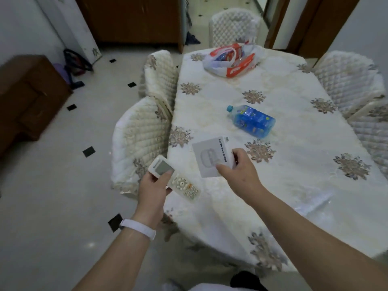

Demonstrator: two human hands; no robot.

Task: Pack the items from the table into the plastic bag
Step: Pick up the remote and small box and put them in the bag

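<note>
My left hand [154, 189] grips a white remote control [174, 178] by its screen end, holding it over the table's near left edge. My right hand [239, 169] pinches a small white earbuds box [210, 154] at its near right corner, just above the tablecloth. A blue plastic bottle [252, 120] with a light blue cap lies on its side in the middle of the table. The white and red plastic bag [231, 59] sits crumpled at the far end of the table, with something blue showing inside it.
The table [294, 164] wears a white cloth with flower patterns. Quilted white chairs stand at its left [138, 139], far end [233, 26] and right [348, 80]. A brown cabinet [27, 97] stands on the tiled floor to the left.
</note>
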